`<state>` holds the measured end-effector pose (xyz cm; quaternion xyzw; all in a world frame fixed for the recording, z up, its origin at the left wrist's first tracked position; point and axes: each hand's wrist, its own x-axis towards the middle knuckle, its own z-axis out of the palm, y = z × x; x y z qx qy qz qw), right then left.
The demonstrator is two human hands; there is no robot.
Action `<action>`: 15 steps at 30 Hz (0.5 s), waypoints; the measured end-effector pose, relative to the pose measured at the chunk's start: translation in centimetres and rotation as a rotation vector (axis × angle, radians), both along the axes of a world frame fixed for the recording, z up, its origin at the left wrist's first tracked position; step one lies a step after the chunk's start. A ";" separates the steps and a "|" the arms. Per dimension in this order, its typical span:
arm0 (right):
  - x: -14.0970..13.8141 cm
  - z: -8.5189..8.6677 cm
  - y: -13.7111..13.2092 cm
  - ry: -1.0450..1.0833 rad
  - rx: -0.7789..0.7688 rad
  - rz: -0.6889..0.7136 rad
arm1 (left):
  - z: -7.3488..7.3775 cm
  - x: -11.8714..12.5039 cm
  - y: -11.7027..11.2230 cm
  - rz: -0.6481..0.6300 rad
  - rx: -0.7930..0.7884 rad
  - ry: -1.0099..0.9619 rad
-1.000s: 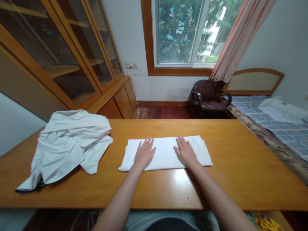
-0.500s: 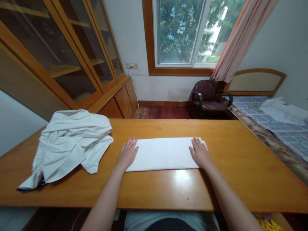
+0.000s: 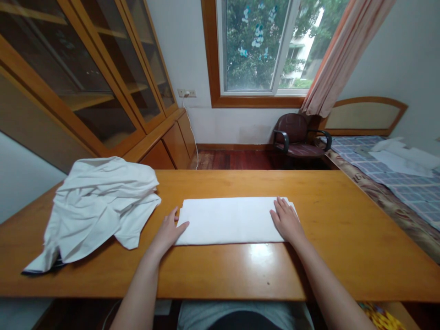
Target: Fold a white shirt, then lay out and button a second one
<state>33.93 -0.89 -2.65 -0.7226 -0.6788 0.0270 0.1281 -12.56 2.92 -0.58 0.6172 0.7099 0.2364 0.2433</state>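
Folded white cloth (image 3: pixel 230 220) centred on glossy wooden table (image 3: pixel 343 261). Left hand (image 3: pixel 168 231) pinching its left end; right hand (image 3: pixel 287 222) pressed flat, fingers together, on its right end. Crumpled white sheet (image 3: pixel 99 201) near left edge. Beyond the far edge: window (image 3: pixel 257 46), armchair (image 3: pixel 297 137).

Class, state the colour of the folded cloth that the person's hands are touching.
The folded cloth is plain white, clearest in the head view.

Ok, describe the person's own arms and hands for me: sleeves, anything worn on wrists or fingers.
The left forearm and right forearm are bare down to the picture's lower edge; no sleeves show. The left hand and right hand wear no gloves, and no watch, bracelet or ring is visible.
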 end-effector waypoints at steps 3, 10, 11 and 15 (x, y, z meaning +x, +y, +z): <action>0.3 -0.3 0.1 0.035 0.019 0.014 | 0.5 -0.1 0.1 0.013 -0.096 -0.124; 1.7 -0.2 -0.4 0.078 0.089 -0.088 | -0.5 0.1 0.7 0.057 -0.006 -0.287; 1.9 -0.1 -0.6 0.072 0.089 -0.127 | -0.6 0.2 0.8 0.063 0.016 -0.303; 2.7 0.4 -1.4 0.039 0.050 -0.293 | -1.0 0.3 0.8 0.100 0.074 -0.346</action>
